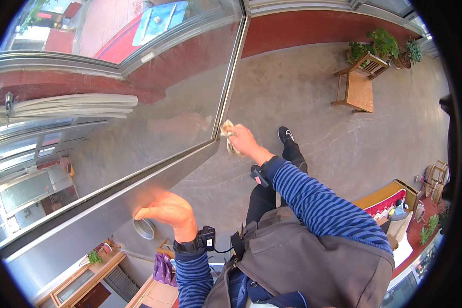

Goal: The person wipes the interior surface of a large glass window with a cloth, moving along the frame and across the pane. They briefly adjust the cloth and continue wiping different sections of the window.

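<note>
A framed glass panel (169,100), apparently a door or large window, stands before me and reflects the floor and windows. My right hand (243,139) is closed around a crumpled, soiled light cloth (228,133), close beside the panel's right frame edge; whether it touches the frame cannot be told. Lower left, my left hand (167,210) rests against the wide metal lower rail (115,192). Its thumb shows apart, nothing is seen in it, and its fingertips blur into the glare on the rail. Both wrists carry strapped devices.
A wooden chair (360,90) and potted plants (385,44) stand at the upper right. A round metal basin (144,228) sits on the floor below my left hand. To the right is a wooden piece of furniture (381,196) with cloth and objects. My feet are on the concrete floor (331,150).
</note>
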### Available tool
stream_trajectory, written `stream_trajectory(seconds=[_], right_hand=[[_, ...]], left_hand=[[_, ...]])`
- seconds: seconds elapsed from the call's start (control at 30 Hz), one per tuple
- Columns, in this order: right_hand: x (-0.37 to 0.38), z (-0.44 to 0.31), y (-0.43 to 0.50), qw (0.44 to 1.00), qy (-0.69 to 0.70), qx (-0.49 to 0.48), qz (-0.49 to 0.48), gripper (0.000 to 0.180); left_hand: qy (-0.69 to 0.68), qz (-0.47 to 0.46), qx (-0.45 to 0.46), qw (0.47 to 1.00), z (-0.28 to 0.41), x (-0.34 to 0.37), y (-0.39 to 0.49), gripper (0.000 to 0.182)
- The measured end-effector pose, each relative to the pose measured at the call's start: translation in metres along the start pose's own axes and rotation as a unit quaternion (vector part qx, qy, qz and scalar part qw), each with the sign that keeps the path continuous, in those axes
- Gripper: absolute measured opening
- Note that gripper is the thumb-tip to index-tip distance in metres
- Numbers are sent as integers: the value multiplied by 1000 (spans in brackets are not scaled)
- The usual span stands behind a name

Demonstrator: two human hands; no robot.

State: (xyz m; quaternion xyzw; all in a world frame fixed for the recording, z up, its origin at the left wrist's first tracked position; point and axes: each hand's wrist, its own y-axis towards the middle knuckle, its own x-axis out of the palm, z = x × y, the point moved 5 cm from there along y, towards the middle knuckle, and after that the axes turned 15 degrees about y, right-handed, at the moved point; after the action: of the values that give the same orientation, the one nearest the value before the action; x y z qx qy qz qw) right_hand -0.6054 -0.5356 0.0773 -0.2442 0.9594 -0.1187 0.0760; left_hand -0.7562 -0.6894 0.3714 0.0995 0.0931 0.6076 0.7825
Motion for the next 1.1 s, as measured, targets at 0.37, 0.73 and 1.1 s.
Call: stream_trajectory(seconds=[0.37,0.73,1.1], right_hand=[[31,10,18,998,-40,-16,52,38],[19,-12,10,965,-168,-173,-104,32],[30,-1,29,993,-84,25,80,26]], left_hand=[[-28,32,-17,999,5,-3,-18,42],[-5,32,-21,999,7,-1,-6,51],[-515,-17,-147,844,-25,-25,-8,60]])
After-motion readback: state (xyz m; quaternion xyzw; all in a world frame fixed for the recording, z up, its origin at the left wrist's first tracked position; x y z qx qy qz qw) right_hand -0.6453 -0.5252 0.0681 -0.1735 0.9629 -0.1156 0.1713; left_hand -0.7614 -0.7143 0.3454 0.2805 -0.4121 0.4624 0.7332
